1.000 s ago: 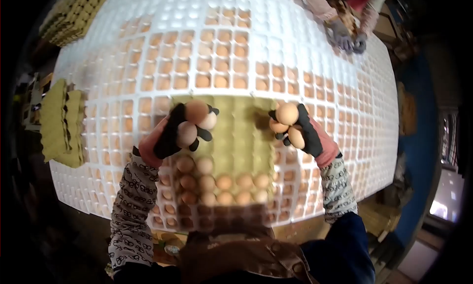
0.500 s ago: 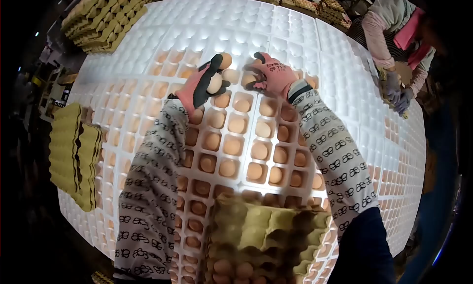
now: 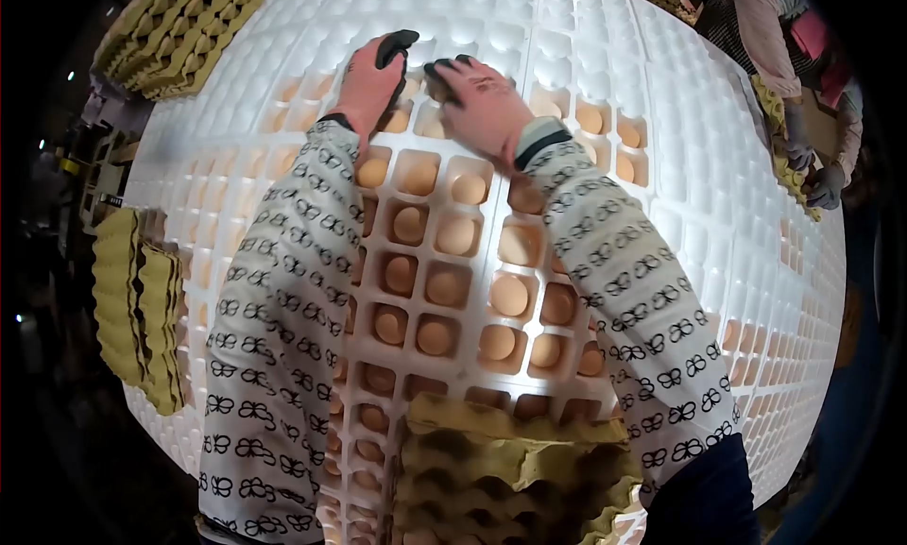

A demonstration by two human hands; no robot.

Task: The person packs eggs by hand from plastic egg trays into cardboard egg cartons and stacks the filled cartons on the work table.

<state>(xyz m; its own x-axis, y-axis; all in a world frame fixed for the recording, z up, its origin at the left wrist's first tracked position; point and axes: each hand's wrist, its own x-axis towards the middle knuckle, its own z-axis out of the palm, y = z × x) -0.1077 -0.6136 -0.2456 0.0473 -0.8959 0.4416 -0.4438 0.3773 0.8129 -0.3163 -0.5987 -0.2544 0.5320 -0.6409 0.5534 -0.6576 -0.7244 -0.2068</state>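
Near: one pulp egg tray (image 3: 515,474). Beyond it, brown eggs (image 3: 458,233) occupy pockets of white moulded trays (image 3: 487,30). Farther, the gloved left hand (image 3: 371,80) and right hand (image 3: 482,106) reach over eggs, fingers bent; grip cannot be determined. Far left: stacked pulp trays (image 3: 179,35).

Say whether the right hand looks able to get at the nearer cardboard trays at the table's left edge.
Probably not straight across: the left forearm lies between the right hand and those cardboard trays.
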